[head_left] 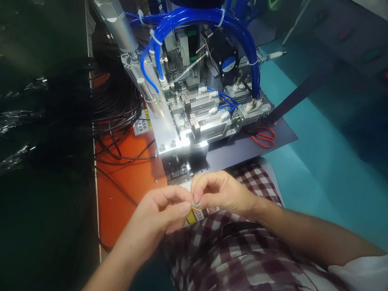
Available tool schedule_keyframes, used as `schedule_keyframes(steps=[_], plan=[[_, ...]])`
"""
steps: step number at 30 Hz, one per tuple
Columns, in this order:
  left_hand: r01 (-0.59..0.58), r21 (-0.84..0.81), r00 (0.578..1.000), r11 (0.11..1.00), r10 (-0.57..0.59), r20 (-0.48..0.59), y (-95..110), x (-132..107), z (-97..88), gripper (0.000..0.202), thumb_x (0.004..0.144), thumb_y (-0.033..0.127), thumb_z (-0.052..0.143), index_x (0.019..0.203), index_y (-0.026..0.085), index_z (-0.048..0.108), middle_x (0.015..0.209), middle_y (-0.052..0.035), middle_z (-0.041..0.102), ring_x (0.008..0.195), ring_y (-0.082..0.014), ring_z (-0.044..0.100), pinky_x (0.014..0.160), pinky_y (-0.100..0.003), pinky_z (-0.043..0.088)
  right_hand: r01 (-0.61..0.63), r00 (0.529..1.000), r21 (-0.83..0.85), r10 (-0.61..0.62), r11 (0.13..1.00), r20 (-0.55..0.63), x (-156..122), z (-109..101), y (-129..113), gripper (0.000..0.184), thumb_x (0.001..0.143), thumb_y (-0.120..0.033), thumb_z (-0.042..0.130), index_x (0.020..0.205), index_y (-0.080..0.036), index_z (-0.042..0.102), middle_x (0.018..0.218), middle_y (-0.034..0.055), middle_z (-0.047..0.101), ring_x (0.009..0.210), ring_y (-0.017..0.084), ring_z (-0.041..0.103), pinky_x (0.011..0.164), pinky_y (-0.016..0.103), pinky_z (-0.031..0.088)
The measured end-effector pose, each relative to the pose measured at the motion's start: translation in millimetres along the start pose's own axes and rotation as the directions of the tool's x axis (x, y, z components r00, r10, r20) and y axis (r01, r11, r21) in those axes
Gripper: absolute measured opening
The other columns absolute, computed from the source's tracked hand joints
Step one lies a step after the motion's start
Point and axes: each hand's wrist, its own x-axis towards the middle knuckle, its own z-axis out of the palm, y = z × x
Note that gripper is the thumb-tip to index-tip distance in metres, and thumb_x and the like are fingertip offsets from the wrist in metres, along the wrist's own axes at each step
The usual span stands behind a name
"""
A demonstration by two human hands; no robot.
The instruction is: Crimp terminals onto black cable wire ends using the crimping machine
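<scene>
Thin coloured wires (195, 206), some yellow and some bluish, show between the fingertips of both hands at the machine's front edge. My left hand (162, 211) pinches them from the left, thumb against forefinger. From the right, my right hand (220, 193) pinches the same small wires, its fingertips almost touching the left ones. The wire ends are too small to make out fully. Just behind the hands stands a metal machine (198, 118) with pneumatic cylinders. A label with a yellow patch (191, 217) lies below the fingers, partly covered.
Black cables (118, 97) lie bundled on the orange panel (123, 188) at left. Thick blue air hoses (199, 14) arch over the machine. Red-handled scissors (264, 138) rest on the dark plate at its right. A checked apron (251, 258) covers the lap.
</scene>
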Motion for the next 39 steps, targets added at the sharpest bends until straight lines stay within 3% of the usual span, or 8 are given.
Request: schedule_keyframes(steps=[9, 14, 17, 21, 25, 30, 39], plan=[[0.024, -0.007, 1.0, 1.0, -0.024, 0.003, -1.1, 2.3, -2.7, 0.022, 0.071, 0.034, 0.075, 0.072, 0.014, 0.066, 0.053, 0.0043, 0.043, 0.044, -0.003, 0.028, 0.044, -0.019, 0.018, 0.068, 0.998, -0.067, -0.069, 0.995, -0.012, -2.7, 4.6, 3.0, 0.021, 0.079, -0.033, 0.072, 0.076, -0.017, 0.06, 0.069, -0.004, 0.056, 0.046, 0.004, 0.045, 0.044, 0.018, 0.038], [0.03, 0.22, 0.991, 0.975, -0.001, -0.131, -3.3, -2.7, -0.5, 0.022, 0.078, 0.038, 0.07, 0.077, 0.016, 0.067, 0.049, 0.0054, 0.041, 0.043, -0.0046, 0.031, 0.044, -0.02, 0.02, 0.08, 0.997, -0.234, -0.081, 0.969, 0.001, -4.7, 2.2, -8.6, 0.016, 0.086, -0.029, 0.064, 0.078, -0.017, 0.056, 0.071, -0.0041, 0.051, 0.049, 0.005, 0.046, 0.047, 0.02, 0.039], [0.0, 0.368, 0.971, 0.93, 0.089, -0.222, -3.8, -5.3, 6.6, 0.021, 0.08, 0.037, 0.067, 0.078, 0.016, 0.066, 0.048, 0.0047, 0.045, 0.044, -0.007, 0.039, 0.046, -0.02, 0.028, 0.097, 0.995, -0.355, -0.098, 0.93, 0.013, -2.9, 0.2, -14.8, 0.015, 0.086, -0.027, 0.064, 0.077, -0.017, 0.057, 0.079, -0.0021, 0.052, 0.054, 0.006, 0.047, 0.049, 0.021, 0.04], [-0.07, 0.363, 0.923, 0.929, 0.198, -0.329, -2.7, -2.0, 16.9, 0.018, 0.081, 0.034, 0.064, 0.077, 0.016, 0.062, 0.048, 0.0047, 0.047, 0.046, -0.0076, 0.042, 0.046, -0.018, 0.032, 0.031, 0.989, -0.367, -0.082, 0.93, -0.124, -0.1, 1.8, -17.0, 0.017, 0.089, -0.031, 0.06, 0.079, -0.018, 0.056, 0.069, -0.0041, 0.051, 0.049, 0.006, 0.043, 0.045, 0.02, 0.036], [-0.095, 0.311, 0.893, 0.946, 0.219, -0.393, -0.3, 6.4, 22.4, 0.018, 0.083, 0.034, 0.062, 0.078, 0.017, 0.06, 0.046, 0.0059, 0.046, 0.044, -0.0061, 0.038, 0.043, -0.016, 0.029, -0.037, 0.954, -0.409, -0.089, 0.912, -0.285, 0.9, 5.2, -14.5, 0.019, 0.084, -0.035, 0.065, 0.08, -0.017, 0.06, 0.06, -0.005, 0.049, 0.046, 0.006, 0.037, 0.041, 0.021, 0.028], [-0.098, 0.295, 0.882, 0.95, 0.22, -0.416, 2.4, 11.1, 26.5, 0.018, 0.084, 0.034, 0.062, 0.079, 0.017, 0.058, 0.047, 0.0063, 0.046, 0.042, -0.0053, 0.037, 0.04, -0.015, 0.027, -0.006, 0.932, -0.344, -0.12, 0.939, -0.343, 5.5, 7.2, -11.0, 0.024, 0.072, -0.035, 0.076, 0.074, -0.016, 0.061, 0.058, -0.0043, 0.051, 0.048, 0.007, 0.04, 0.043, 0.021, 0.031], [-0.203, 0.202, 0.9, 0.958, 0.264, -0.347, -1.1, 13.3, 28.6, 0.013, 0.09, 0.03, 0.055, 0.085, 0.019, 0.048, 0.056, 0.007, 0.051, 0.039, -0.0039, 0.038, 0.039, -0.015, 0.029, -0.064, 0.922, -0.163, -0.004, 0.985, -0.388, 8.5, 13.4, -9.4, 0.025, 0.068, -0.033, 0.078, 0.072, -0.016, 0.06, 0.05, -0.0078, 0.047, 0.043, 0.005, 0.035, 0.04, 0.02, 0.025]])
